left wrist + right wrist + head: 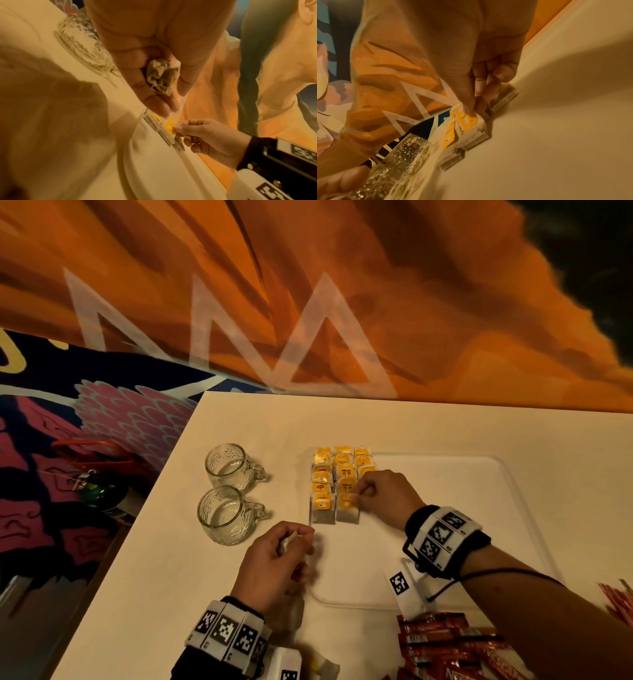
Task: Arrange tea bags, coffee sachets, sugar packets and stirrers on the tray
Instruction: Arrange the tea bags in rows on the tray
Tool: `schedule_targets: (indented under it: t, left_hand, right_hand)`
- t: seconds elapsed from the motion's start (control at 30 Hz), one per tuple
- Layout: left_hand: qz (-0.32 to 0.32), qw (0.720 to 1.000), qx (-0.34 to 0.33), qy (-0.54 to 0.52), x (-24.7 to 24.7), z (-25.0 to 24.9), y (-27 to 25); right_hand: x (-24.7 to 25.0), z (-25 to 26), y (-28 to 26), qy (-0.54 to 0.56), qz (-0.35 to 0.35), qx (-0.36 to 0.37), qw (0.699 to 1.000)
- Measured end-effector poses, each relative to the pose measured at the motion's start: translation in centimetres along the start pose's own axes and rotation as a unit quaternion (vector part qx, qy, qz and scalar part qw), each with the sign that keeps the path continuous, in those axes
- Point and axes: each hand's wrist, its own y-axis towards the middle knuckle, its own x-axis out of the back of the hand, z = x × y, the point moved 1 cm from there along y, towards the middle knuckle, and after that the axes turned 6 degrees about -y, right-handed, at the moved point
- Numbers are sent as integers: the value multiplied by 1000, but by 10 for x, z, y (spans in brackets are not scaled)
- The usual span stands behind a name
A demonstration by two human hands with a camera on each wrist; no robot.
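Rows of tea bags (337,474) with yellow tags lie at the far left corner of the white tray (486,474). My right hand (359,497) pinches the yellow tag of the nearest tea bag (346,510) in the middle row; thumb and forefinger show on that tag (467,119) in the right wrist view. My left hand (291,542) hovers just in front of the tray's left edge and grips a crumpled tea bag (161,75) in its curled fingers. Red coffee sachets (448,645) are heaped at the near edge.
Two empty glass mugs (227,494) stand on the white table (154,559) left of the tray. More red packets (616,597) lie at the right edge. A patterned orange wall (342,302) rises behind the table, and a dark bottle (102,494) sits on the floor to the left.
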Motion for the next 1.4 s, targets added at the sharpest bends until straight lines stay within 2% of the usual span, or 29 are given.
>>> schedule_targets:
  t: [0.27,0.43,0.53,0.6,0.67,0.7,0.77,0.8,0.87,1.0,1.13,1.27,1.4]
  left_hand:
    - [-8,995,31,-91,-8,-4,0]
    - [-15,989,52,-137,-6,-2,6]
    - [1,979,88,-186,-8,-5,9]
    - [18,962,118,-244,-12,-10,11]
    - [32,949,134,-282,-16,-15,12]
    - [41,947,137,-288,-18,-17,12]
    - [56,949,135,-278,-21,-20,10]
    - [61,952,132,-269,-23,-20,10]
    - [69,957,128,-252,-27,-21,8]
    - [86,961,126,-231,-38,-25,6]
    - [104,970,97,-199,-44,-26,-2]
    - [99,976,61,-184,-40,-20,-6]
    - [95,987,24,-124,-36,-18,-8]
  right_hand:
    - [5,2,10,-36,41,29,998]
    - [5,4,12,-54,57,20,997]
    - [8,4,7,-31,37,13,999]
    - [12,9,-1,-13,-10,24,1000]
    - [16,22,-18,35,-43,51,997]
    - [17,30,-28,83,-31,73,993]
    - [18,44,-51,173,46,141,974]
    - [18,49,-61,189,78,179,962]
    - [15,52,-75,155,86,220,959]
    - [6,44,-80,72,13,164,984]
    - [6,35,-82,90,-9,144,985]
    - [16,29,-83,199,0,82,977]
    - [22,24,-86,387,31,-8,922]
